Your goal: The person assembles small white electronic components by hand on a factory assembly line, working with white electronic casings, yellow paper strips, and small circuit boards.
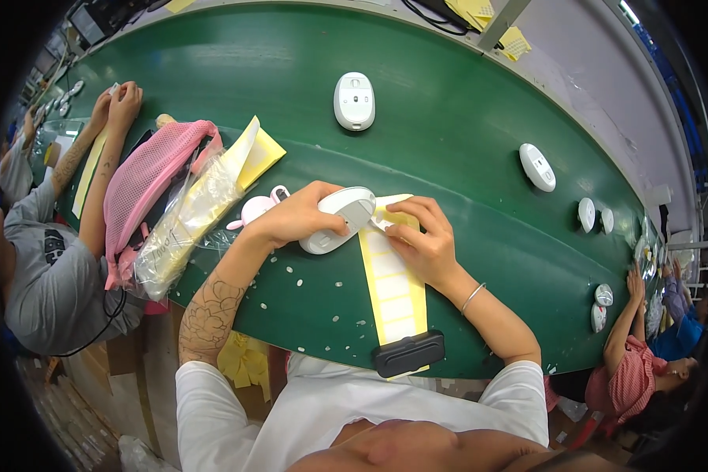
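Handwriting (160,246): seen on plastic bag (190,220), right of pink pouch (151,167) | dark print (55,245): seen on grey shirt (46,275), left

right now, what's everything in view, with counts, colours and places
green table: 1, green, across the view
held mouse: 1, white and grey, in the left hand
other mice: several, mostly white, one ahead, more along the right
label sheet: 1, yellow and white, beside the held mouse
block: 1, black, on the sheet's near end
mesh bag: 1, pink, left
plastic bag: 1, clear with yellow inside, beside the mesh bag
small bits: many, whitish, near edge
co-workers: several, grey shirt left, red and blue tops right
bracelet: 1, silver, right wrist
left hand: 1, around the held mouse
right hand: 1, over the sheet's far end, grip unclear
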Motion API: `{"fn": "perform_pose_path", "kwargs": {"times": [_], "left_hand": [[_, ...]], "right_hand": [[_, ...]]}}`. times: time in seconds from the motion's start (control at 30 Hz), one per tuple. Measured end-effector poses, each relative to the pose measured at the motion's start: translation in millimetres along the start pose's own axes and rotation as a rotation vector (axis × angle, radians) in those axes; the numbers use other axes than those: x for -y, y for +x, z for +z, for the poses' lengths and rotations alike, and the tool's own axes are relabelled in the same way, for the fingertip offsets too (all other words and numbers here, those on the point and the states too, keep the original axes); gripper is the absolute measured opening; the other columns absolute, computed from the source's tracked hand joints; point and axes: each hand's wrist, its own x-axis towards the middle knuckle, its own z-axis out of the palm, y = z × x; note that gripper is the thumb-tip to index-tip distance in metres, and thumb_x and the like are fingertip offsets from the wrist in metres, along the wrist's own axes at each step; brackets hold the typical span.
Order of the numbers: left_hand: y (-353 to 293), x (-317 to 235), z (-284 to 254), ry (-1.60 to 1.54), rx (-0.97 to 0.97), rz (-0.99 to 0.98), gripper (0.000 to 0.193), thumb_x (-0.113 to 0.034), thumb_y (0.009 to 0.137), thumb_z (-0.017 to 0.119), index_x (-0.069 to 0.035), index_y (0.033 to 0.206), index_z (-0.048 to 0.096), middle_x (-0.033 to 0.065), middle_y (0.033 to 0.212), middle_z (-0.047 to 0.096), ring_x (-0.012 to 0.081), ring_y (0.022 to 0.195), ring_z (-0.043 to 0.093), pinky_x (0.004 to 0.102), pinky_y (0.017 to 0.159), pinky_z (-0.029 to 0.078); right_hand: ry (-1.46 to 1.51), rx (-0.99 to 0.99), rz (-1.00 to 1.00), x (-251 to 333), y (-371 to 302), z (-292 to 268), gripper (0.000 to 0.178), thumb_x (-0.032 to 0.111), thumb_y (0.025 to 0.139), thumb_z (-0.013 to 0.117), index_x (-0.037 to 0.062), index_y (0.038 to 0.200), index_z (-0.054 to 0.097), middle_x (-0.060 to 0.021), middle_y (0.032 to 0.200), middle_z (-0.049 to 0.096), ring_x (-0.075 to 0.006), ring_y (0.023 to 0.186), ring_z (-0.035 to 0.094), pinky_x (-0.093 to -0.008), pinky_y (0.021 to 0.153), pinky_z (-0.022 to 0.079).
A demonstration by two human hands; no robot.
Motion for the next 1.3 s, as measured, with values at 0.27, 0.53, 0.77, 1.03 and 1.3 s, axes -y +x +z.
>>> {"fn": "perform_pose_path", "kwargs": {"times": [0.27, 0.53, 0.77, 1.03, 1.3], "left_hand": [[-1.6, -2.1, 0.5, 0.015, -0.004, 0.003, 0.055, -0.013, 0.064, 0.071, 0.006, 0.114, 0.059, 0.0126, 0.102, 0.064, 0.0184, 0.092, 0.061, 0.0283, 0.081, 0.049], [0.6, 5.3, 0.1, 0.025, -0.061, -0.003, 0.056, -0.012, 0.063, 0.072, 0.007, 0.114, 0.059, 0.0132, 0.103, 0.064, 0.0184, 0.093, 0.061, 0.0286, 0.082, 0.049], [1.9, 8.9, -0.4, 0.019, -0.074, -0.006, 0.056, -0.012, 0.063, 0.072, 0.008, 0.113, 0.059, 0.0138, 0.102, 0.064, 0.0185, 0.093, 0.061, 0.0286, 0.082, 0.048], [5.5, 15.1, -4.9, 0.019, -0.067, -0.028, 0.057, -0.012, 0.063, 0.073, 0.008, 0.114, 0.058, 0.0145, 0.103, 0.063, 0.0187, 0.093, 0.06, 0.0289, 0.082, 0.048], [1.4, -2.1, -0.6, -0.008, -0.042, -0.069, 0.06, -0.01, 0.062, 0.074, 0.009, 0.116, 0.055, 0.0148, 0.104, 0.062, 0.0193, 0.095, 0.06, 0.0296, 0.083, 0.048]], "right_hand": [[-0.024, 0.025, 0.007, -1.9, -2.7, -1.1, 0.024, 0.0, 0.054, 0.076, 0.0078, 0.075, 0.067, -0.0019, 0.085, 0.066, -0.024, 0.087, 0.061, -0.0354, 0.073, 0.05], [-0.016, 0.053, -0.024, -6.6, -6.9, 2.1, 0.023, 0.0, 0.056, 0.077, 0.0081, 0.075, 0.067, -0.0019, 0.085, 0.066, -0.0228, 0.085, 0.062, -0.035, 0.071, 0.05], [0.037, 0.002, 0.019, -1.7, -1.5, -3.0, 0.016, 0.002, 0.058, 0.071, 0.0061, 0.073, 0.065, -0.0077, 0.096, 0.062, -0.025, 0.086, 0.06, -0.0361, 0.071, 0.049], [0.075, 0.082, 0.026, -9.4, -5.9, -3.1, 0.024, -0.001, 0.054, 0.078, 0.0093, 0.073, 0.069, -0.0059, 0.099, 0.059, -0.0235, 0.088, 0.061, -0.0336, 0.072, 0.052], [0.153, 0.141, 0.051, -11.5, -6.7, -6.6, 0.022, -0.004, 0.055, 0.075, 0.0081, 0.071, 0.066, -0.0052, 0.099, 0.059, -0.0225, 0.089, 0.061, -0.0339, 0.073, 0.052]]}}
